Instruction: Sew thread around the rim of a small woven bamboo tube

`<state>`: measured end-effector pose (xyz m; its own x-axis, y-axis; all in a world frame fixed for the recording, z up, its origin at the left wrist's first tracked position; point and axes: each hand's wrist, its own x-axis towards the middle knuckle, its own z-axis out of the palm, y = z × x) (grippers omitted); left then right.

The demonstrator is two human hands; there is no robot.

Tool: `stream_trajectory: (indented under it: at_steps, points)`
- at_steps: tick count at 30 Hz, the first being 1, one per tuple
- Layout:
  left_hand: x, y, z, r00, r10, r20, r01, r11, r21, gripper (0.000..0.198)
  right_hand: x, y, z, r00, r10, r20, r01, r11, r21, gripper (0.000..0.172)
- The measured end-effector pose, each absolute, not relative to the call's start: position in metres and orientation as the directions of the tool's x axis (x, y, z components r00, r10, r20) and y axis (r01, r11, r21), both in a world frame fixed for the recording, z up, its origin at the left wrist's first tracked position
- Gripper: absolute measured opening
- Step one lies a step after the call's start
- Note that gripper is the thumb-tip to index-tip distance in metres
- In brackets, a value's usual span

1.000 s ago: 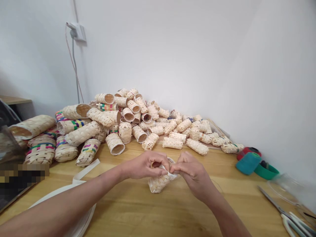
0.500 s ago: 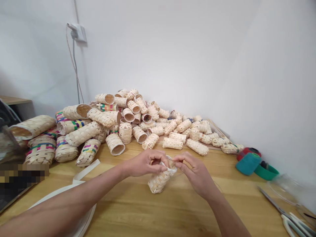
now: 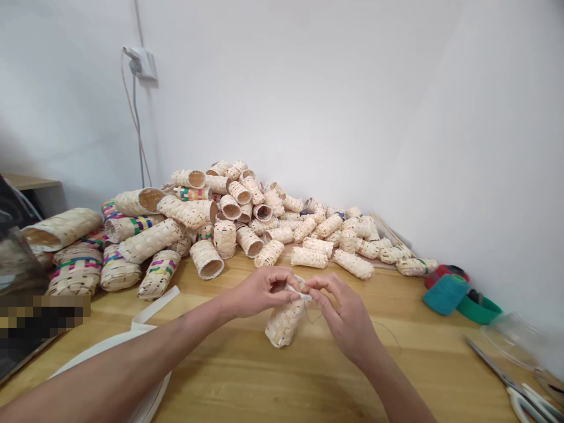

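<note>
A small woven-strip basket (image 3: 282,329) leans at a slant above the table, its mouth up and its rim edged with a white band. My left hand (image 3: 264,292) grips that rim from the left, thumb outside and fingers over the opening. At the right side of the mouth, the thumb and forefinger of my right hand (image 3: 341,311) are pinched together. What they pinch is hidden or too small to name. A thin dark thread (image 3: 314,321) loops down between the basket and my right hand, and more of it trails past the right wrist.
Woven baskets (image 3: 224,238) lie heaped along the wall. Scissors (image 3: 497,370), a blue-green thread spool (image 3: 446,294), a green ring-shaped container (image 3: 480,310) and a clear plastic piece (image 3: 515,338) lie on the right. A white strip roll (image 3: 161,388) sits under my left forearm.
My right fingertips have shifted slightly left and closed in on the rim, nearer my left hand. The basket's mouth shows less, and the thread loop is now plainer.
</note>
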<state>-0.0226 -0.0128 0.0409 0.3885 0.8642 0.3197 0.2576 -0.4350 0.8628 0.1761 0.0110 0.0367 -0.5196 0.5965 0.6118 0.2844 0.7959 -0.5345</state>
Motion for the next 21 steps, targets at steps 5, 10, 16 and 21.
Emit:
stream_trajectory:
  at_steps: [5,10,16,21]
  points:
    - [-0.023,-0.008,0.036,0.294,0.908,0.299,0.244,-0.374,0.895,0.029,0.174,0.011,0.033,-0.59,0.41,0.695,0.347,0.907,-0.239,0.016]
    - [-0.016,-0.012,0.04,0.254,0.914,0.316,0.278,-0.382,0.881,0.027,0.169,0.012,0.028,-0.593,0.306,0.745,0.382,0.921,-0.074,0.01]
    - [-0.009,-0.016,0.039,0.15,0.93,0.334,0.371,-0.366,0.853,0.021,0.164,-0.001,0.031,-0.48,0.277,0.832,0.405,0.912,-0.07,0.019]
    - [-0.013,-0.014,0.037,0.046,0.923,0.382,0.41,-0.366,0.835,0.018,0.201,-0.056,0.024,-0.59,0.46,0.663,0.375,0.884,-0.279,0.018]
